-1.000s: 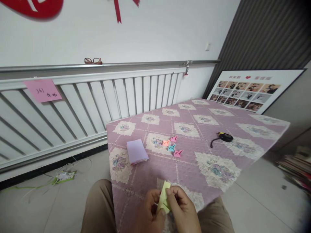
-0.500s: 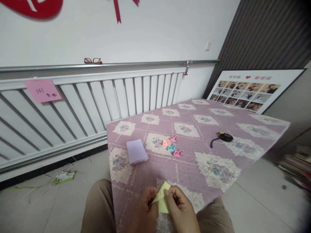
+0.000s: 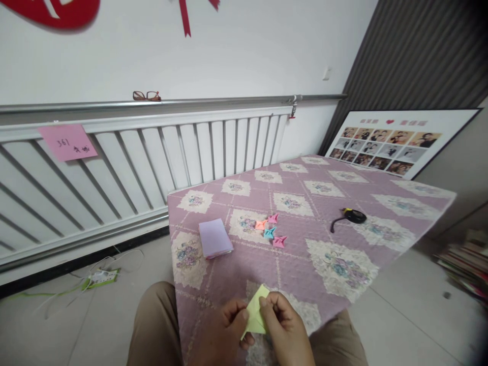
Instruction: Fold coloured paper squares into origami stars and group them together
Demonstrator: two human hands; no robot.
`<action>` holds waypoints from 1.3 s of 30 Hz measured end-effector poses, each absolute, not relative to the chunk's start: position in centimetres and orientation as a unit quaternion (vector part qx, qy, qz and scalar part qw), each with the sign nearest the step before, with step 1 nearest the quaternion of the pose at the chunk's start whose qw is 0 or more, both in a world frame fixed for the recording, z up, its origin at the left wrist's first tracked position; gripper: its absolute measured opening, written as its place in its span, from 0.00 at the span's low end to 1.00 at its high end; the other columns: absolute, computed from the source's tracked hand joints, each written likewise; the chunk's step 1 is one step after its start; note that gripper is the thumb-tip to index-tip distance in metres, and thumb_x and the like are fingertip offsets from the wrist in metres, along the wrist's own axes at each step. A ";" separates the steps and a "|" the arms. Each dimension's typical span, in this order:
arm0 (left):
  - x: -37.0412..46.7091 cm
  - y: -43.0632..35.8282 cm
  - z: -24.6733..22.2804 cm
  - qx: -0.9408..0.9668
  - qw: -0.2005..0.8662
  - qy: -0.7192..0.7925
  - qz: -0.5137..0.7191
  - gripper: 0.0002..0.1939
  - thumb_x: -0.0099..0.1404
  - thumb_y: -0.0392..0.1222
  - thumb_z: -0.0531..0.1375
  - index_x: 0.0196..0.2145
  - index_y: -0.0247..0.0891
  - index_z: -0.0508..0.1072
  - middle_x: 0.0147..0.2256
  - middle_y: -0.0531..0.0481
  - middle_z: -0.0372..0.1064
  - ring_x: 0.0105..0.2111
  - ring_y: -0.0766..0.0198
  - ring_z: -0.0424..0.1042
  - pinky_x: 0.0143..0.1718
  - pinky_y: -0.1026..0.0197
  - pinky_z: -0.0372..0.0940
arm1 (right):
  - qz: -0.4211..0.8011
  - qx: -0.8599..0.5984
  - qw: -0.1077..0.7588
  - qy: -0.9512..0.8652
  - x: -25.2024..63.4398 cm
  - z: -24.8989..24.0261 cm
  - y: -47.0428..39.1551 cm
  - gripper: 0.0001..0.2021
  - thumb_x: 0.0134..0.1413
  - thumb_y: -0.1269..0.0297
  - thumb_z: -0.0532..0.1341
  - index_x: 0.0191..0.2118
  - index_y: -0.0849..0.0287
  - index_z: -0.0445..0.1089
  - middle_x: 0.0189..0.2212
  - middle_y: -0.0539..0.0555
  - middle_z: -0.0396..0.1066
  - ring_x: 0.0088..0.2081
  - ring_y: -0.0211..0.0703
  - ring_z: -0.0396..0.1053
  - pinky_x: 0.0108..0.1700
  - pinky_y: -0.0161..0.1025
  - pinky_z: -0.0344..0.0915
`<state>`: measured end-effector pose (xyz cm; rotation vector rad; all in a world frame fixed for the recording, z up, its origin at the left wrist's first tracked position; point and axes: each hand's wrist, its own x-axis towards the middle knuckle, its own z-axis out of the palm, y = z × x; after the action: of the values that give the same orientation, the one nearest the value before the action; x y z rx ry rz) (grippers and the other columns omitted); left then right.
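A folded yellow paper [image 3: 256, 314] is held between both hands near the table's front edge. My left hand [image 3: 227, 328] pinches its left side, thumb on top and fingertips showing below. My right hand [image 3: 285, 325] grips the right side, its thumb pressed on the paper. Beyond the hands, several small folded paper pieces sit in a cluster: an orange one [image 3: 261, 224], a blue one [image 3: 269, 233] and pink ones [image 3: 279, 241]. To their left lies a stack of purple-topped paper [image 3: 215, 238].
A patterned cloth covers the table [image 3: 244, 274]. A black and yellow tape measure [image 3: 354, 216] lies to the right. Behind are a white radiator [image 3: 198, 152], glasses [image 3: 147, 96] on a pipe and a photo board [image 3: 389, 142]. A power strip [image 3: 100, 278] is on the floor.
My left thumb has moved up onto the yellow paper's left edge, and left fingertips now show beneath it. The paper's left part has changed shape slightly. My right hand is nearly unmoved.
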<state>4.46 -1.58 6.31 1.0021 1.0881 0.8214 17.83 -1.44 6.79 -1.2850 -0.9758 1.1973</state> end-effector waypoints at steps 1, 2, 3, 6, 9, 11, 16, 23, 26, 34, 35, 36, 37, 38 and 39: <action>4.4 -1.6 5.9 0.456 0.654 0.486 0.358 0.19 0.61 0.59 0.57 0.33 0.38 0.69 0.22 0.55 0.66 0.22 0.67 0.64 0.26 0.64 0.57 | 0.499 -0.542 0.538 -0.410 17.8 6.9 -1.5 0.22 0.48 0.40 0.62 0.24 0.55 0.63 0.18 0.44 0.58 0.20 0.36 0.56 0.23 0.33 0.54; 4.4 -1.7 5.6 0.468 0.645 0.492 0.352 0.18 0.62 0.58 0.56 0.33 0.38 0.69 0.21 0.56 0.65 0.21 0.67 0.63 0.26 0.64 0.56 | 0.496 -0.543 0.539 -0.410 17.9 7.0 -1.5 0.22 0.48 0.40 0.63 0.24 0.55 0.63 0.18 0.44 0.57 0.20 0.36 0.55 0.23 0.33 0.53; 4.4 -1.7 5.4 0.477 0.637 0.497 0.347 0.17 0.63 0.57 0.56 0.32 0.39 0.68 0.20 0.56 0.65 0.21 0.67 0.63 0.26 0.64 0.56 | 0.493 -0.545 0.540 -0.410 17.9 7.1 -1.5 0.22 0.47 0.40 0.63 0.24 0.55 0.63 0.18 0.44 0.56 0.20 0.36 0.54 0.23 0.33 0.53; 4.4 -1.8 5.3 0.492 0.623 0.504 0.341 0.15 0.64 0.55 0.55 0.31 0.39 0.68 0.20 0.57 0.65 0.20 0.67 0.62 0.25 0.64 0.55 | 0.491 -0.547 0.540 -0.410 17.9 7.3 -1.5 0.22 0.48 0.41 0.62 0.23 0.55 0.63 0.18 0.43 0.55 0.21 0.35 0.53 0.23 0.32 0.51; 4.5 -1.7 5.8 0.492 0.626 0.498 0.343 0.15 0.63 0.54 0.56 0.31 0.39 0.68 0.22 0.57 0.63 0.22 0.67 0.61 0.26 0.64 0.56 | 0.490 -0.546 0.538 -0.414 18.0 7.2 -1.4 0.22 0.48 0.41 0.62 0.23 0.55 0.62 0.18 0.43 0.53 0.21 0.35 0.51 0.23 0.33 0.50; 4.6 -1.5 6.2 0.497 0.621 0.491 0.354 0.15 0.62 0.54 0.57 0.31 0.39 0.68 0.24 0.56 0.63 0.24 0.67 0.61 0.28 0.64 0.56 | 0.489 -0.545 0.536 -0.420 17.9 7.1 -1.4 0.21 0.49 0.42 0.62 0.23 0.55 0.61 0.18 0.43 0.51 0.21 0.35 0.49 0.24 0.33 0.49; 4.4 -0.9 6.5 0.513 0.603 0.493 0.362 0.14 0.61 0.53 0.58 0.33 0.38 0.70 0.25 0.56 0.62 0.26 0.66 0.60 0.29 0.64 0.55 | 0.485 -0.540 0.533 -0.435 17.8 7.1 -1.6 0.21 0.50 0.43 0.61 0.22 0.56 0.59 0.20 0.43 0.49 0.23 0.35 0.48 0.24 0.33 0.49; 4.6 -0.9 6.7 0.528 0.594 0.480 0.372 0.12 0.62 0.50 0.57 0.31 0.38 0.67 0.23 0.58 0.57 0.25 0.68 0.56 0.27 0.64 0.52 | 0.490 -0.536 0.524 -0.446 17.7 7.8 -1.8 0.20 0.50 0.44 0.61 0.23 0.56 0.61 0.19 0.43 0.51 0.22 0.35 0.50 0.25 0.32 0.50; 4.8 -0.9 7.1 0.522 0.590 0.483 0.383 0.12 0.62 0.50 0.57 0.30 0.38 0.66 0.23 0.59 0.56 0.24 0.68 0.55 0.27 0.64 0.52 | 0.492 -0.534 0.524 -0.446 17.6 8.0 -1.9 0.21 0.50 0.44 0.61 0.23 0.56 0.61 0.19 0.43 0.51 0.22 0.35 0.50 0.25 0.32 0.50; 4.7 -0.9 7.3 0.551 0.539 0.529 0.355 0.09 0.62 0.46 0.55 0.28 0.39 0.65 0.23 0.58 0.56 0.26 0.67 0.57 0.28 0.64 0.53 | 0.510 -0.536 0.528 -0.417 17.5 8.0 -1.8 0.22 0.46 0.41 0.63 0.24 0.56 0.63 0.20 0.43 0.53 0.23 0.34 0.51 0.24 0.32 0.50; 4.7 -0.9 7.3 0.560 0.530 0.532 0.350 0.09 0.62 0.46 0.56 0.28 0.39 0.65 0.23 0.58 0.56 0.26 0.66 0.58 0.29 0.64 0.53 | 0.514 -0.535 0.527 -0.414 17.5 8.0 -1.8 0.22 0.46 0.41 0.63 0.24 0.56 0.63 0.19 0.43 0.53 0.22 0.34 0.51 0.24 0.32 0.50; 4.7 -1.0 7.3 0.567 0.522 0.534 0.348 0.09 0.62 0.45 0.56 0.28 0.39 0.65 0.23 0.58 0.57 0.26 0.66 0.58 0.29 0.64 0.53 | 0.518 -0.534 0.527 -0.411 17.5 7.9 -1.8 0.23 0.46 0.40 0.64 0.24 0.56 0.63 0.19 0.43 0.53 0.22 0.34 0.51 0.24 0.32 0.50; 4.7 -1.0 7.3 0.572 0.515 0.535 0.348 0.08 0.63 0.45 0.56 0.28 0.39 0.66 0.23 0.58 0.57 0.27 0.66 0.58 0.30 0.63 0.53 | 0.521 -0.532 0.528 -0.408 17.5 7.9 -1.8 0.23 0.45 0.40 0.64 0.24 0.56 0.63 0.19 0.43 0.53 0.22 0.34 0.51 0.24 0.32 0.50; 4.7 -1.1 7.4 0.574 0.513 0.534 0.349 0.08 0.63 0.44 0.56 0.28 0.39 0.66 0.23 0.58 0.58 0.27 0.66 0.58 0.30 0.63 0.53 | 0.523 -0.531 0.529 -0.406 17.5 7.9 -1.7 0.23 0.45 0.40 0.64 0.23 0.56 0.63 0.19 0.43 0.54 0.22 0.34 0.51 0.23 0.32 0.50; 4.7 -1.1 7.5 0.575 0.513 0.531 0.352 0.08 0.62 0.44 0.56 0.28 0.39 0.66 0.23 0.58 0.58 0.27 0.66 0.59 0.30 0.63 0.53 | 0.525 -0.529 0.530 -0.405 17.5 8.0 -1.7 0.23 0.45 0.39 0.64 0.23 0.56 0.63 0.18 0.43 0.54 0.21 0.34 0.51 0.23 0.32 0.51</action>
<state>4.70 -1.14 7.48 1.3822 1.2774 0.8456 17.51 -1.73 7.95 -1.2623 -0.9664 1.2540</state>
